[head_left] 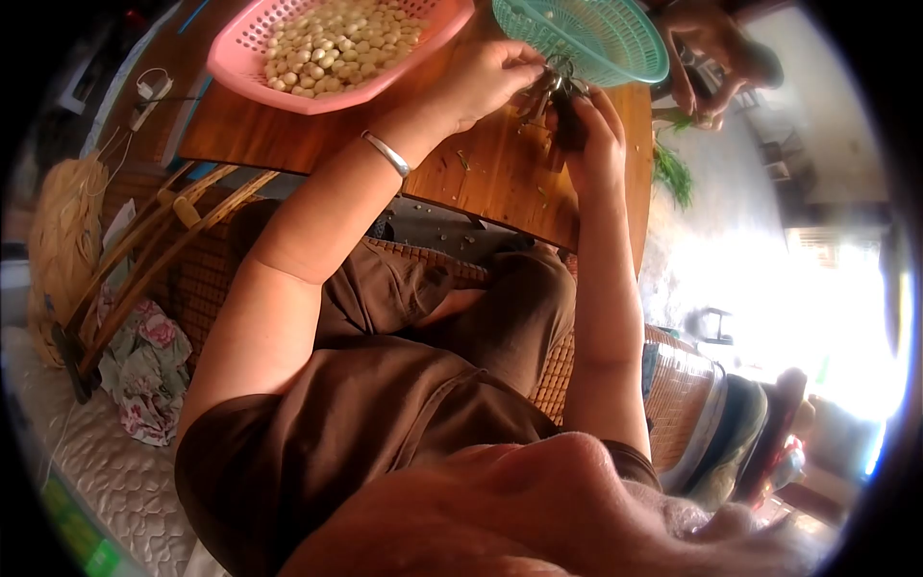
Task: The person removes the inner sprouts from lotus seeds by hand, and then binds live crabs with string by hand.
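My left hand [510, 79], with a silver bangle [386, 154] on the forearm, is closed in a pinch at the table's far side. What its fingertips grip is too small to make out. My right hand [598, 139] is closed around a dark tool with shiny metal parts [565, 108], whose exact kind I cannot tell. Both hands meet at the tool's metal end, just in front of a green plastic basket [623, 69]. Left of them a pink plastic basket [351, 101] holds many pale round nuts or seeds [332, 56].
Small scraps lie on the wooden table [481, 183]. A pair of wooden crutches [159, 250] leans at the left near crumpled floral cloth [144, 370]. Another person [716, 53] sits bent over at the upper right, by green stalks [671, 173].
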Demonstrator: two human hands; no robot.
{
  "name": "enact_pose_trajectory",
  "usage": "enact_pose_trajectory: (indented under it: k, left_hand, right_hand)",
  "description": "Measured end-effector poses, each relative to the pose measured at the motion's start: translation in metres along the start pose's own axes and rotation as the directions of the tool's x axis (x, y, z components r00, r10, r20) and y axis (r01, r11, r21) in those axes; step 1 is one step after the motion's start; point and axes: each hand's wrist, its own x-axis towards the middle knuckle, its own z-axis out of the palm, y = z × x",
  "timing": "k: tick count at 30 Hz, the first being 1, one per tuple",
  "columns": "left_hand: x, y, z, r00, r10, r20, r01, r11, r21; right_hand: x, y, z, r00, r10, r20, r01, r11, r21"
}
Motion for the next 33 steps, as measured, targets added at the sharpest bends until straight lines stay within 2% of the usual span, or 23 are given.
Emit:
enact_pose_trajectory:
  k: [1,3,6,21,22,24,26,28,29,31,32,33]
  left_hand:
    - [0.000,0.001,0.001,1.000,-0.001,0.001,0.001,1.000,0.000]
    - [-0.001,0.001,0.004,0.999,-0.003,-0.044,-0.003,0.990,-0.139]
    - [-0.001,0.003,0.001,0.998,-0.059,0.030,0.061,0.992,-0.107]
    - [0.000,0.001,-0.001,0.994,-0.101,0.049,0.105,0.990,-0.092]
    - [0.002,-0.002,0.001,0.995,-0.095,0.040,0.098,0.992,-0.084]
    - [0.003,-0.002,0.003,0.997,-0.068,0.022,0.070,0.989,-0.128]
    - [-0.003,0.012,0.004,0.999,-0.048,0.014,0.049,0.996,-0.072]
    - [-0.007,0.022,0.005,0.998,-0.054,-0.012,0.054,0.999,-0.008]
    - [-0.007,0.020,0.005,1.000,-0.021,-0.005,0.021,0.999,-0.024]
    - [-0.003,0.007,0.008,1.000,0.017,0.016,-0.015,0.994,-0.113]
    - [-0.001,-0.001,0.000,1.000,0.021,0.008,-0.020,0.994,-0.112]
    - [0.003,-0.007,-0.006,0.999,0.031,-0.015,-0.031,0.999,-0.020]
  right_hand:
    - [0.000,0.000,0.001,1.000,0.000,-0.001,0.000,1.000,0.000]
    - [-0.001,0.000,0.002,1.000,0.006,-0.019,-0.006,1.000,0.003]
    - [0.000,0.001,0.000,1.000,0.007,-0.015,-0.007,1.000,-0.004]
    - [-0.001,0.001,0.002,0.999,-0.022,0.038,0.022,1.000,0.003]
    - [-0.001,0.000,0.002,0.998,-0.027,0.050,0.026,1.000,0.008]
    - [-0.002,0.000,0.004,0.998,-0.048,0.038,0.052,0.994,-0.099]
    - [0.002,0.002,-0.004,0.996,-0.038,0.085,0.049,0.989,-0.139]
    - [0.002,0.005,-0.004,0.994,-0.075,0.084,0.082,0.993,-0.086]
    - [0.003,0.009,-0.001,0.990,-0.067,0.124,0.076,0.995,-0.068]
    - [0.004,0.010,0.004,0.989,-0.138,0.045,0.141,0.987,-0.075]
    - [0.007,0.010,0.008,0.989,-0.137,0.054,0.141,0.987,-0.075]
    - [0.006,0.009,0.013,0.991,-0.123,0.057,0.131,0.980,-0.153]
